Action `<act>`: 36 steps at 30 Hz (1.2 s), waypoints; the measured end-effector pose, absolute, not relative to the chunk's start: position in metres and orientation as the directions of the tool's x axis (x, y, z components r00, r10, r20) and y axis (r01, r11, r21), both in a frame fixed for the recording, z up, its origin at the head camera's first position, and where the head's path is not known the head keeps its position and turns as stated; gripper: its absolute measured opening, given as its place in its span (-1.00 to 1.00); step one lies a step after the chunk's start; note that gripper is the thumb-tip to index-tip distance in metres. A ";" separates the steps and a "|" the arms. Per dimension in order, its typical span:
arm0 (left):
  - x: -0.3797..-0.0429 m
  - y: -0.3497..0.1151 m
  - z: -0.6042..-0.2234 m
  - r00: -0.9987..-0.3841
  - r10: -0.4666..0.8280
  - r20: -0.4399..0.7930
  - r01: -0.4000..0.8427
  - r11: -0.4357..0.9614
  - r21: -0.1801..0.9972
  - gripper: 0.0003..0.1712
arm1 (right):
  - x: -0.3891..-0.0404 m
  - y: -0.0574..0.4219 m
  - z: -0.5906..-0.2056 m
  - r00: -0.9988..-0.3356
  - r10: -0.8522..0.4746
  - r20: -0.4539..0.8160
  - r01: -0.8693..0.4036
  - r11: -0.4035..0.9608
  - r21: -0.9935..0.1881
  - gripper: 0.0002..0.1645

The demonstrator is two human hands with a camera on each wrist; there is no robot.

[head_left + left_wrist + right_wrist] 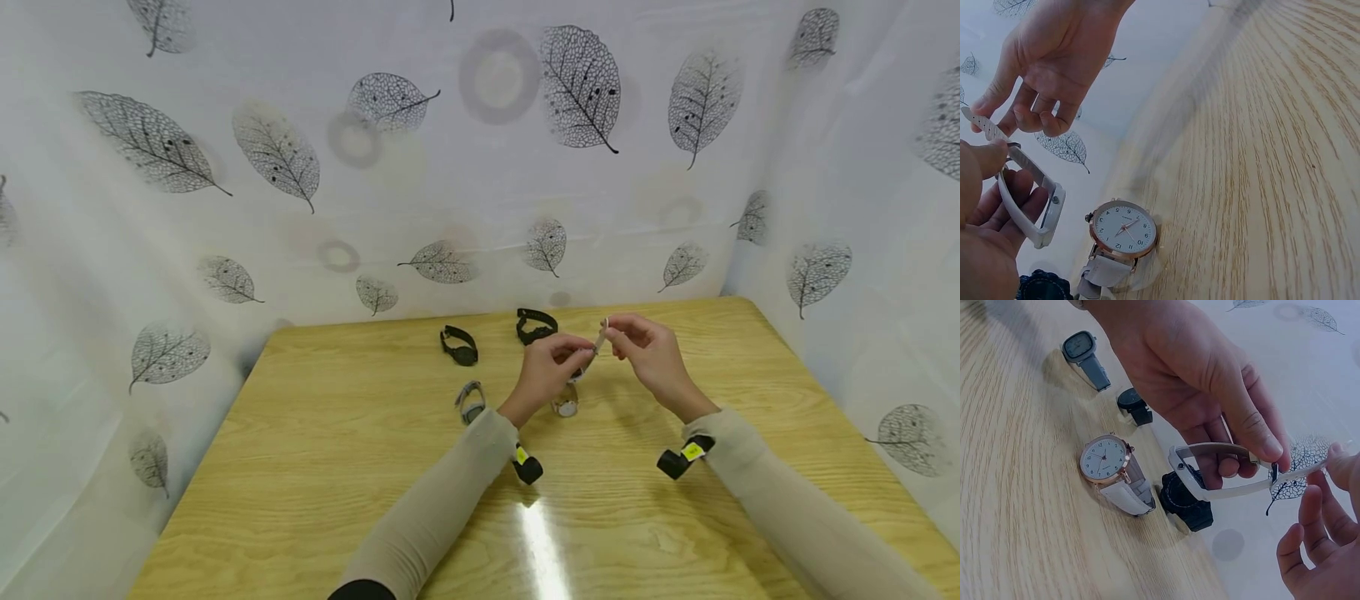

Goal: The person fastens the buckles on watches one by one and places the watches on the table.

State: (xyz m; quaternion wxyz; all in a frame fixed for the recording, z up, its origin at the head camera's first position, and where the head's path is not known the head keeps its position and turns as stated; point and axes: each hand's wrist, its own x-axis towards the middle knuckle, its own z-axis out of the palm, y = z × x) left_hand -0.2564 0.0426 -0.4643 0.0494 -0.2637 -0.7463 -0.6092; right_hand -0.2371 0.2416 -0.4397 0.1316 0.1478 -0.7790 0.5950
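Observation:
A wristwatch with a white strap (1241, 489) is held up off the table between both hands, its strap forming a loop through the buckle. The left hand (546, 367) pinches it at the buckle, thumb on top. At the strap's free, punched end, the right hand (651, 354) grips the tip between thumb and fingers. The watch's face is turned away in the wrist views. Just below the hands lies a rose-gold watch (1124, 230) with a white dial and pale strap, which neither hand touches.
On the wooden table (337, 467) lie a grey square-faced watch (1079, 345), a slim black watch (465, 355) and a chunky black watch (535, 335) near the back edge. A leaf-patterned white curtain (480, 192) encloses the back and sides.

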 end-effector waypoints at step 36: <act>-0.254 0.043 -0.465 -0.936 0.197 0.291 0.297 0.002 0.955 -0.70 | -0.215 0.228 -0.416 -0.897 -0.076 0.435 -0.438 0.290 -0.851 -0.73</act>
